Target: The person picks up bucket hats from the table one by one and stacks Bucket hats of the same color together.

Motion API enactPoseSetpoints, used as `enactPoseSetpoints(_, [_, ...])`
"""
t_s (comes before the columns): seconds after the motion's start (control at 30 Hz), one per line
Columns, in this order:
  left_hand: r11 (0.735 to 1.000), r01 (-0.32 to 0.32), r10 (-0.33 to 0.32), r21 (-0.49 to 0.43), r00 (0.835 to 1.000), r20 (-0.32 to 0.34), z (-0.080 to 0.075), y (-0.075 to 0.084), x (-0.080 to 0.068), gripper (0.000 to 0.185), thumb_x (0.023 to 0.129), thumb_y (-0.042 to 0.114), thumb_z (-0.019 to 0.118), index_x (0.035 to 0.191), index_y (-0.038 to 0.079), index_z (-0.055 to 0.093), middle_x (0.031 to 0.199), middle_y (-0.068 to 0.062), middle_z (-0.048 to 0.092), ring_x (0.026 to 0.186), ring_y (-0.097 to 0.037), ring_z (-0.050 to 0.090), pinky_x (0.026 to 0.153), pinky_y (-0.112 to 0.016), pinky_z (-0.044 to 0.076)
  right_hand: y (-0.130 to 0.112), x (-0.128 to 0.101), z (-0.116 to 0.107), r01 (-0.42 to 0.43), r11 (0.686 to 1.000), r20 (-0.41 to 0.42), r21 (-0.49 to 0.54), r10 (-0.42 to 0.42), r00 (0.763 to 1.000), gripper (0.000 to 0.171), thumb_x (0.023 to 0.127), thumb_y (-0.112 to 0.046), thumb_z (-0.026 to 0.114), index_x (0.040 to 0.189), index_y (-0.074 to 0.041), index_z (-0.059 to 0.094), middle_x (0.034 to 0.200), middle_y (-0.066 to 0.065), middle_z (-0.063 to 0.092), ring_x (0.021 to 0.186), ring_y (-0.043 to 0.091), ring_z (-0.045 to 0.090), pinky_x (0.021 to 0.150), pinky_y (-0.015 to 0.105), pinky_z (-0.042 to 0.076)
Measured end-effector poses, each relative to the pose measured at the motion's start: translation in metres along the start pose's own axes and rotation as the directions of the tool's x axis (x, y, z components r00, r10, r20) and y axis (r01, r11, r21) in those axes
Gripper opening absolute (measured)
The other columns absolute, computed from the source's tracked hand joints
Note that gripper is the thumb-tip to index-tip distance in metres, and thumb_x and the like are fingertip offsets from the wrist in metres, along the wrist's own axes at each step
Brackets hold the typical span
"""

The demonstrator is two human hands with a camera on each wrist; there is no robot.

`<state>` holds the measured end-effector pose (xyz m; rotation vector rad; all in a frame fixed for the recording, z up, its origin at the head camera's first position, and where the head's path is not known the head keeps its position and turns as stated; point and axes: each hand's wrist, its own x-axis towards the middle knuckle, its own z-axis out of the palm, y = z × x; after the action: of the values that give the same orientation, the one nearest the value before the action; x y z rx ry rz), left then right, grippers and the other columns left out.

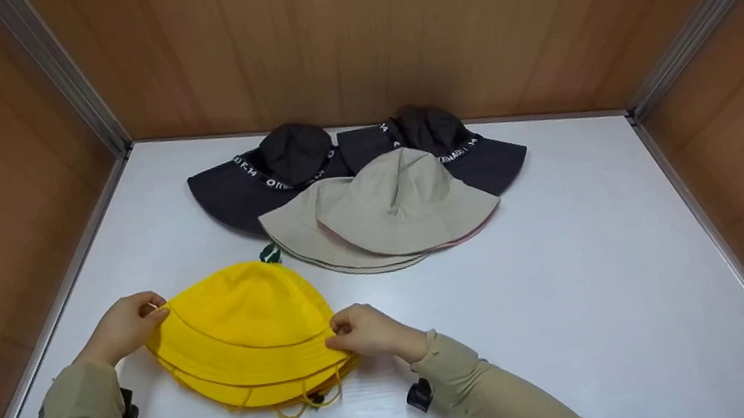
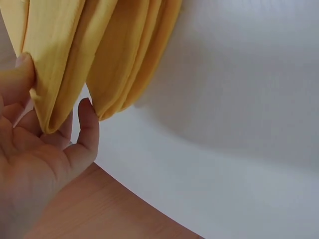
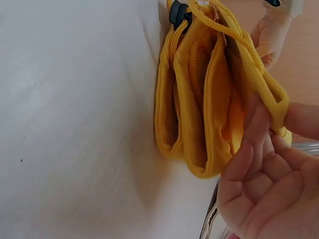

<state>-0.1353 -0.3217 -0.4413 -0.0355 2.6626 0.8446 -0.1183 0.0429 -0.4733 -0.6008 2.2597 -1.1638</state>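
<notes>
Yellow bucket hats lie flattened in a layered stack at the front left of the table, brims toward me. At the left end of the upper hat, my left hand pinches the folded brim between thumb and fingers. My right hand pinches the same hat at its right end. In the left wrist view, folded yellow cloth hangs between the thumb and fingers of that hand. The right wrist view shows several brim folds side by side, with a yellow cord and a black cord stopper.
Beige bucket hats overlap in the middle of the white table. Behind them are dark hats with white lettering, close to the wooden back wall. A small green leaf-like piece shows behind the yellow stack. Wooden walls stand at both sides.
</notes>
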Motion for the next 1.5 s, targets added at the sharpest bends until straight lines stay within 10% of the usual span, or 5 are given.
enactPoseSetpoints(0.57, [0.999,0.035,-0.035,-0.012,0.999,-0.015,0.007,0.001,-0.004,0.034,0.096,0.013,0.052,0.120,-0.012,0.048,0.122,-0.036,0.047,0.108,-0.048,0.046,0.097,-0.057,0.041,0.011,-0.001,0.003,-0.003,0.992,-0.131,-0.127,-0.014,0.991,0.023,0.087,-0.027,0.069,0.073,-0.011,0.059,0.060,-0.008,0.046,0.053,0.004,0.039,0.052,0.017,0.032])
enactPoseSetpoints(0.7, [0.999,0.038,-0.038,-0.002,0.992,-0.118,0.011,0.007,-0.010,0.038,0.094,0.017,0.055,0.118,-0.012,0.048,0.113,-0.035,0.051,0.096,-0.043,0.050,0.085,-0.051,0.048,0.015,-0.002,0.002,0.017,0.998,-0.139,-0.056,-0.025,0.990,0.021,0.088,-0.023,0.068,0.075,-0.008,0.062,0.061,-0.008,0.048,0.054,0.005,0.040,0.052,0.016,0.033])
enactPoseSetpoints(0.93, [0.998,0.056,-0.055,-0.008,0.934,-0.353,0.021,0.030,-0.016,0.038,0.090,0.014,0.060,0.118,-0.011,0.050,0.107,-0.033,0.048,0.092,-0.042,0.043,0.074,-0.043,0.041,0.022,-0.010,-0.008,0.035,0.996,-0.175,0.080,-0.020,0.984,0.018,0.091,-0.016,0.063,0.080,-0.001,0.065,0.064,0.003,0.056,0.054,0.006,0.043,0.051,0.018,0.036])
enactPoseSetpoints(1.2, [0.997,-0.026,0.006,-0.068,0.961,-0.276,0.039,0.065,-0.016,0.029,0.095,0.012,0.053,0.117,-0.008,0.051,0.104,-0.025,0.052,0.083,-0.029,0.050,0.069,-0.033,0.046,0.042,-0.022,-0.028,-0.018,0.979,-0.184,0.202,0.056,0.981,0.016,0.092,-0.013,0.060,0.085,0.001,0.063,0.067,-0.004,0.055,0.060,0.007,0.049,0.057,0.020,0.040])
enactPoseSetpoints(1.5, [0.970,-0.098,0.061,-0.221,0.984,-0.168,0.093,0.135,-0.016,0.025,0.095,0.014,0.056,0.118,0.004,0.056,0.099,-0.008,0.056,0.086,-0.020,0.050,0.076,-0.031,0.045,0.077,-0.047,-0.051,-0.133,0.950,-0.186,0.281,0.190,0.964,0.020,0.094,-0.015,0.055,0.090,0.003,0.062,0.069,-0.002,0.057,0.057,0.010,0.049,0.052,0.023,0.039])
